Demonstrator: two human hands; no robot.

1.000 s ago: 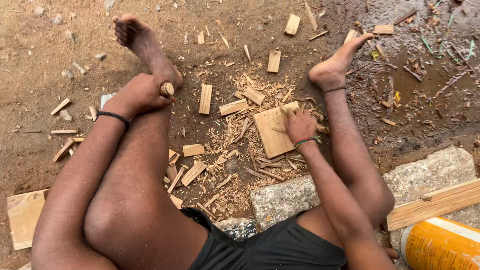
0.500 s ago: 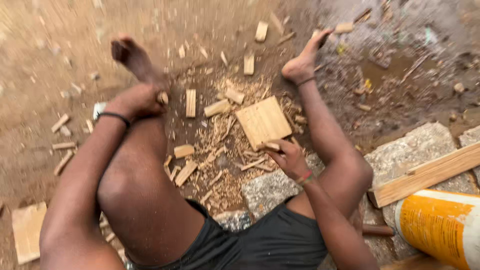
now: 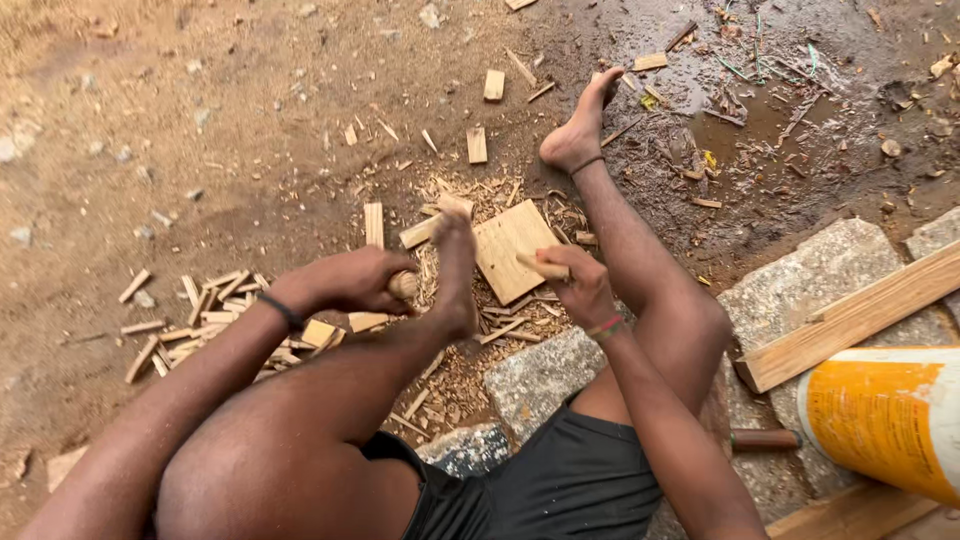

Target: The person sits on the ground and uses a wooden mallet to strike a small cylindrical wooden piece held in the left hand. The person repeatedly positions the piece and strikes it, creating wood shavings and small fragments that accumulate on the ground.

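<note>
I sit on a stone with my bare legs out over dirt ground. My left hand (image 3: pixel 345 281) is closed round a round wooden handle (image 3: pixel 403 285), whose end shows beside my left foot; the tool's head is hidden. My right hand (image 3: pixel 580 283) grips a short wooden stick (image 3: pixel 540 266), held over a square wooden board (image 3: pixel 510 248) that lies flat on the ground between my legs. Wood chips and shavings (image 3: pixel 470 340) surround the board.
Several cut wooden pieces (image 3: pixel 200 320) lie scattered at the left. Grey stone blocks (image 3: pixel 800 290) sit at the right, with a long plank (image 3: pixel 850 318) across them and a yellow-and-white container (image 3: pixel 890 415) at the lower right. Wet mud (image 3: pixel 760 120) lies far right.
My right hand left the board, reached toward the chips near the stone and now holds a stick over the board. My left leg bent inward. The view shifted left.
</note>
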